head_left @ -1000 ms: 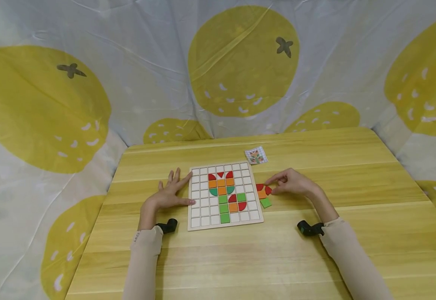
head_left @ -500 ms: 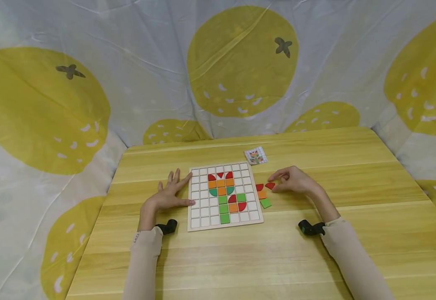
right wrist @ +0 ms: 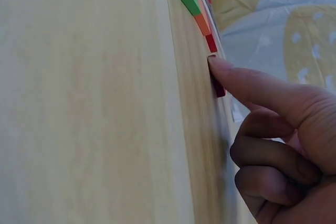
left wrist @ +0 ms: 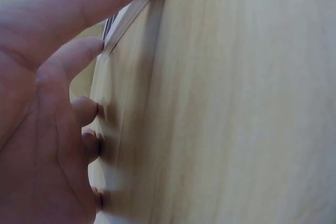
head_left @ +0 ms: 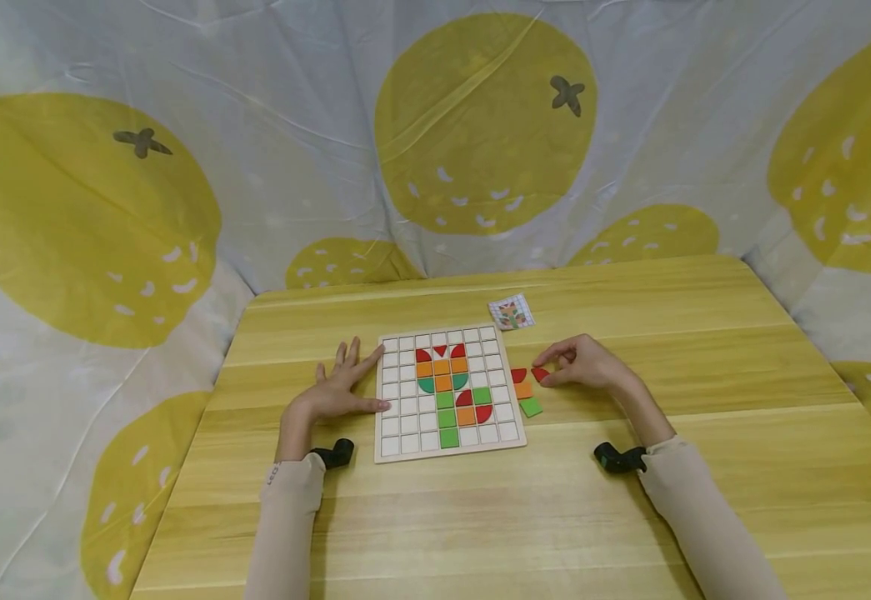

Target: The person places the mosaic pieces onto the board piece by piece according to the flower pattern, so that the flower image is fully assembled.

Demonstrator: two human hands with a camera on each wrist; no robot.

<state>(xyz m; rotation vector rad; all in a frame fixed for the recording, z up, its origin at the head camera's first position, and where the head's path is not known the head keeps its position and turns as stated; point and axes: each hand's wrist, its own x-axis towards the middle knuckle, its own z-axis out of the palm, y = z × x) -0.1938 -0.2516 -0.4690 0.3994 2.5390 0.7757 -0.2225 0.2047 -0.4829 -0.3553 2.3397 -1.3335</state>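
Observation:
A wooden grid board [head_left: 402,425] lies on the table, with red, orange, green and teal tiles forming a flower pattern. My left hand [head_left: 332,393] is spread at its left side, thumb and index fingertip touching the border. To the right of the board, my right hand [head_left: 585,365] pinches a red quarter-circle tile [head_left: 540,376] between thumb and index finger, close to the tabletop. In the right wrist view the thumb partly hides that red tile [right wrist: 220,89], and the other fingers are curled in. Beside it lie another red tile [head_left: 518,376], an orange tile [head_left: 523,390] and a green square tile [head_left: 531,407].
A small paper card [head_left: 512,312] printed with a gridded flower lies behind the board's far right corner. The wooden table [head_left: 450,525] meets a lemon-print cloth [head_left: 315,167] at the back and sides. A black wrist device [head_left: 618,457] is on the right wrist, another [head_left: 336,452] on the left.
The red tile has shifted from against the orange tile to a little apart from it and has turned between my right fingers. My left hand and the board have stayed put.

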